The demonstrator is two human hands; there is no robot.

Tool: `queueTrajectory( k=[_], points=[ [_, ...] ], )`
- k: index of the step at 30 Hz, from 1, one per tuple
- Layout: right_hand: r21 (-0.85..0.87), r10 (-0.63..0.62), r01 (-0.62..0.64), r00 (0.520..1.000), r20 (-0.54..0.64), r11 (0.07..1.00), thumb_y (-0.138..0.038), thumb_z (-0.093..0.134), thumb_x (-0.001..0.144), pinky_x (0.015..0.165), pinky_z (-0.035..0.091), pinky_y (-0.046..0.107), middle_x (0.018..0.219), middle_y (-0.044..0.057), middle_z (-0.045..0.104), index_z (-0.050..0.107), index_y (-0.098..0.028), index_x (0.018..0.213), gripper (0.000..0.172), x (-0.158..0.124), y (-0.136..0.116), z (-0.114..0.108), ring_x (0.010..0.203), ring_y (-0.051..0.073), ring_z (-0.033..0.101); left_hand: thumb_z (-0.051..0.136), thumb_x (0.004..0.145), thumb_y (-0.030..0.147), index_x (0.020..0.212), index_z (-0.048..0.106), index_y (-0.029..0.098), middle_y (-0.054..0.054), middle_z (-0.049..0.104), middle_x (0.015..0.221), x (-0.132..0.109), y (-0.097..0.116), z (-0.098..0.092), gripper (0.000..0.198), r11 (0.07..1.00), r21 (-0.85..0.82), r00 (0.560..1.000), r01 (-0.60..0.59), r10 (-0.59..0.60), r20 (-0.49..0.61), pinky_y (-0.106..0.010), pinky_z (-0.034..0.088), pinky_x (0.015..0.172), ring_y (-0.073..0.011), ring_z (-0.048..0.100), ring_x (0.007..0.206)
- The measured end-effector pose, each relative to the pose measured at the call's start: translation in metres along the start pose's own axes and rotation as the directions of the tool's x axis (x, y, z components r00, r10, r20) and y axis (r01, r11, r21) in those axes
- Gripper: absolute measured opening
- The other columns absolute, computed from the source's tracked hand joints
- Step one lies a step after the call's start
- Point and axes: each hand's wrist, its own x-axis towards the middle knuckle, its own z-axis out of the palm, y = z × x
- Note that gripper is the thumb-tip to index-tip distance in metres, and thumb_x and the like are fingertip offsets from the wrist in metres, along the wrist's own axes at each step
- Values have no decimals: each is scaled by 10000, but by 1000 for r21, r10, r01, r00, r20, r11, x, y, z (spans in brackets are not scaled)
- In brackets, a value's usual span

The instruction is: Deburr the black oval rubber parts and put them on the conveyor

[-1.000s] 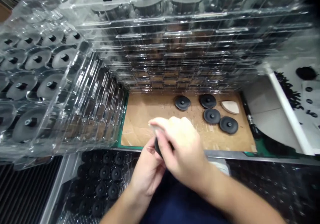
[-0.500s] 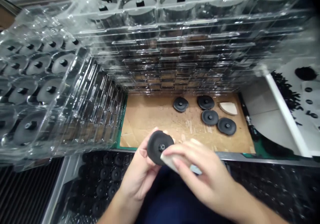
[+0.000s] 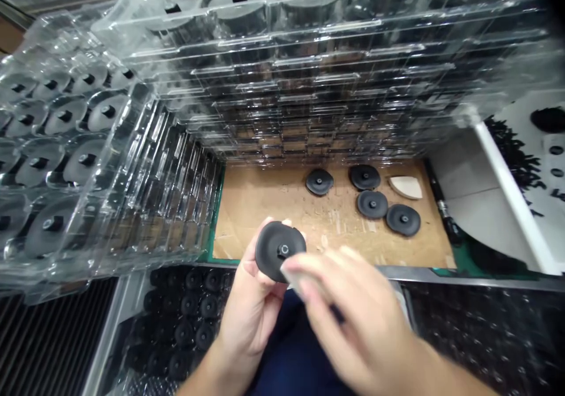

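Observation:
My left hand [image 3: 253, 305] is closed around the edge of a black disc [image 3: 271, 252] with a raised stub at its centre. The disc's face is turned up towards me. Pinched in my right hand [image 3: 353, 308] is a pale flat pad [image 3: 304, 284], its tip against or just over the disc's lower right edge. Motion blurs the fingers of that hand, and they cover much of the pad. Beyond my hands, several similar black discs [image 3: 372, 205] lie on a sheet of cardboard [image 3: 260, 196], beside a cream wedge-shaped pad [image 3: 406, 186].
Tall stacks of clear plastic trays [image 3: 304, 81] holding discs rise behind the cardboard, and more trays [image 3: 145, 166] stand at the left. On the right are a white divider [image 3: 512, 190] and a pile of small black parts [image 3: 514, 155]. Trays of dark discs [image 3: 189, 308] sit below the bench edge.
My right hand has shifted slightly left with the pale pad along the disc's edge. The disc in my left hand sits slightly higher in view. The camera view has shifted a little.

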Motion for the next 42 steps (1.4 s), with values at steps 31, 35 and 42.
queueTrajectory(
  k=[31,35,42],
  points=[
    [-9,-40,40,998,-44,999,-133,405,921,704,431,331,937,102,701,625,-87,1058,264,19,-4,21,776,188,600,836,593,241,1067,688,223,-44,735,1045,4,-3,-8,497,992,26,989,120,-122,87,-215,543,823,-195,677,964],
    [154,-106,85,986,131,984,-89,452,892,650,402,270,814,25,680,622,-123,1028,220,5,-5,6,682,128,568,838,562,143,1032,700,267,0,747,1014,3,6,-8,506,989,4,981,146,-145,131,-235,536,857,-185,682,958],
    [-184,-123,137,989,85,973,-136,391,945,606,303,306,691,16,594,677,-173,959,288,14,-2,-13,618,153,440,805,598,164,1044,703,242,6,747,997,0,3,-6,463,977,26,966,211,-212,150,-184,534,801,-151,682,934]
  ],
)
